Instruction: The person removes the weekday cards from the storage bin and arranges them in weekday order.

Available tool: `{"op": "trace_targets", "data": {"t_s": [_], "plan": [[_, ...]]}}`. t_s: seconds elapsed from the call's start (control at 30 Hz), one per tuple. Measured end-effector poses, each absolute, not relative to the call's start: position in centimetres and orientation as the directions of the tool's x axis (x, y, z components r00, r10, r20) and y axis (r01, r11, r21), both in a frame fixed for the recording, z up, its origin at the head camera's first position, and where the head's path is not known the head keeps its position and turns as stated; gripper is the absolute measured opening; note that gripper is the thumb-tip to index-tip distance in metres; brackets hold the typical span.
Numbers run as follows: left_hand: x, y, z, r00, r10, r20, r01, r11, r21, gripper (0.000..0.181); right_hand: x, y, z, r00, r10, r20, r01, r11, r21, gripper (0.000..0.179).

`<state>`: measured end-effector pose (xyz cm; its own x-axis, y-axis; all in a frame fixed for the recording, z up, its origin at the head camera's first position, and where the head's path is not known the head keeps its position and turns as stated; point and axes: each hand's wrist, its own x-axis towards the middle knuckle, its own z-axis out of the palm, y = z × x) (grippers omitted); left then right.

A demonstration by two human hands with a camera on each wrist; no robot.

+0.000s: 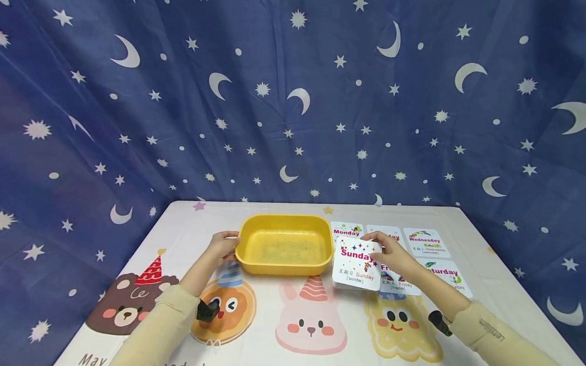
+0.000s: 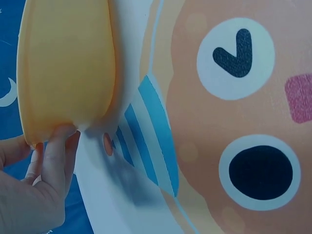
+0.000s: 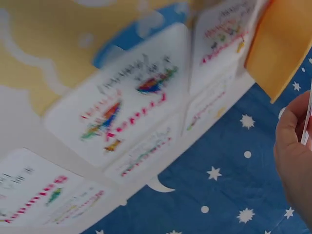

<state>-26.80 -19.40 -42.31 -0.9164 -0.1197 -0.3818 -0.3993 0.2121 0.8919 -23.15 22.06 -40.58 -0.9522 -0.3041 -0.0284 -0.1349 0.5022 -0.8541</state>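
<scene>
In the head view my left hand grips the left end of a yellow plastic basin, thumb and fingers at its rim. The left wrist view shows the fingertips against the end wall. My right hand pinches a white "Sunday" card by its right edge, beside the basin's right end. This card is raised over the laid-out cards and hides most of the one beneath it. Only the edge of the held card shows in the right wrist view, by my right hand.
Weekday cards lie in two rows at the right: "Monday", "Wednesday", "Friday", "Saturday" and others partly covered. The tablecloth has printed cartoon animals. A blue star-and-moon curtain hangs behind the table.
</scene>
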Motion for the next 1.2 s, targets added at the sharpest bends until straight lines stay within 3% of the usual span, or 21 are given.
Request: {"op": "trace_targets", "data": {"t_s": [0.27,0.5,0.67,0.97,1.2], "plan": [[-26.9,-19.7,-42.3,-0.914,-0.090,-0.396,-0.406,0.209,0.890,0.041,-21.3,22.4,-42.8,-0.911,-0.396,-0.115,-0.083,0.450,-0.889,0.038],[-26.8,-19.8,-42.3,-0.908,-0.101,-0.406,-0.418,0.216,0.882,0.041,-20.0,21.9,-44.6,-0.901,-0.373,-0.220,-0.003,0.515,-0.857,0.037],[-27.0,-19.7,-42.3,-0.909,-0.099,-0.406,-0.417,0.209,0.884,0.041,-19.5,21.7,-45.5,-0.891,-0.379,-0.250,0.046,0.472,-0.880,0.037],[-27.1,-19.6,-42.3,-0.914,-0.093,-0.394,-0.405,0.212,0.889,0.040,-18.7,21.4,-46.5,-0.924,-0.369,-0.098,-0.161,0.611,-0.775,0.033],[-27.0,-19.6,-42.4,-0.910,-0.099,-0.403,-0.415,0.220,0.883,0.041,-17.9,20.7,-46.2,-0.919,-0.389,-0.065,-0.253,0.709,-0.659,0.033]]}}
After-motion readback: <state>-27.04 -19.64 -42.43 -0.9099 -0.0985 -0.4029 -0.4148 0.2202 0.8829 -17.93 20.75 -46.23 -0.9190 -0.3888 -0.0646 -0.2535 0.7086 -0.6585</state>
